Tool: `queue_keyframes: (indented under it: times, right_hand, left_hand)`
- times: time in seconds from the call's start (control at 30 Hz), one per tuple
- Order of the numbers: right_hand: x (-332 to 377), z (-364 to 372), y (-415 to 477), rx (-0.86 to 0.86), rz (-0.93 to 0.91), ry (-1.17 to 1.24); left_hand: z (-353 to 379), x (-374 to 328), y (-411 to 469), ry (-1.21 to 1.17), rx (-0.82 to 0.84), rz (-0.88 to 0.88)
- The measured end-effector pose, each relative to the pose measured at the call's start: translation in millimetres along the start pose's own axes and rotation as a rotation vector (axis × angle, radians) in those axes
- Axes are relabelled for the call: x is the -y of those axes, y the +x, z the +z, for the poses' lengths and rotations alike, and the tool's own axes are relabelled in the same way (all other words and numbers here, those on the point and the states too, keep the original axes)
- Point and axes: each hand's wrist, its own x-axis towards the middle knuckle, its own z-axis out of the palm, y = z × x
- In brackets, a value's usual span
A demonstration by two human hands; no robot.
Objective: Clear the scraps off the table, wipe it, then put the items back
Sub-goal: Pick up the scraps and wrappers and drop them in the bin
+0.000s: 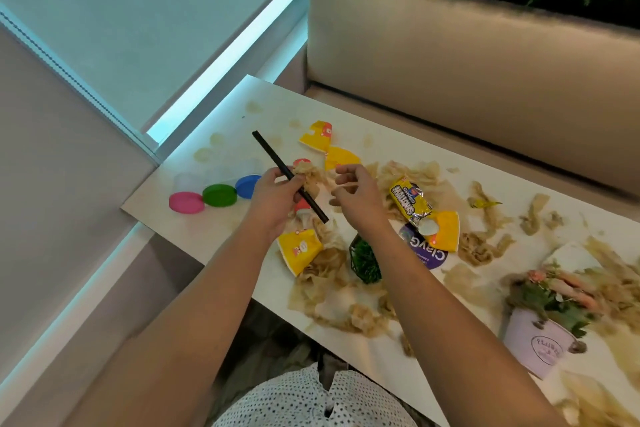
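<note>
My left hand [277, 192] grips a black straw [273, 158] and a wad of beige paper scraps [310, 173] above the white table [214, 218]. Beside it, my right hand [356, 196] pinches a thin beige strip. Torn yellow paper cup pieces [320, 139] [299, 250] [445, 230], a yellow snack wrapper [408, 199] and many beige scraps [481, 248] litter the tabletop. At the right stands a lilac flower pot [535, 345].
Pink [186, 202], green [219, 195] and blue [247, 185] lidded clear tubs stand at the table's left end. A small green plant [367, 258] and a purple round lid [427, 250] lie near my right forearm. A beige bench [467, 59] runs behind the table.
</note>
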Motion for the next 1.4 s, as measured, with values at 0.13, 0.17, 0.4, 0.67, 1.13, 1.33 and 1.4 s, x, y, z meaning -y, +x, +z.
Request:
queue_keyframes:
  times: [0.13, 0.17, 0.4, 0.67, 1.13, 1.33, 1.4]
  right_hand:
    - [-28, 12, 15, 0.237, 0.015, -0.567]
    - [-34, 17, 16, 0.337, 0.014, -0.734]
    - [-73, 46, 11, 0.586, -0.023, -1.321]
    - [-77, 53, 18, 0.57, -0.02, -1.303]
    - [-33, 11, 24, 0.22, -0.046, -0.824]
    - [-4, -6, 16, 0.103, -0.173, -0.642]
    - [4, -7, 11, 0.081, -0.217, -0.575]
  left_hand:
    - [-21, 0, 2, -0.104, -0.06, 0.013]
    - [-26, 0, 3, -0.127, -0.063, 0.015]
    - [-51, 4, 0, -0.139, -0.031, 0.011]
    - [-63, 24, -6, -0.106, 0.015, -0.009]
    - [-52, 33, -24, -0.085, 0.044, 0.015]
    - [-51, 35, -38, -0.1, 0.023, 0.047]
    - [-55, 36, -43, -0.124, 0.004, 0.054]
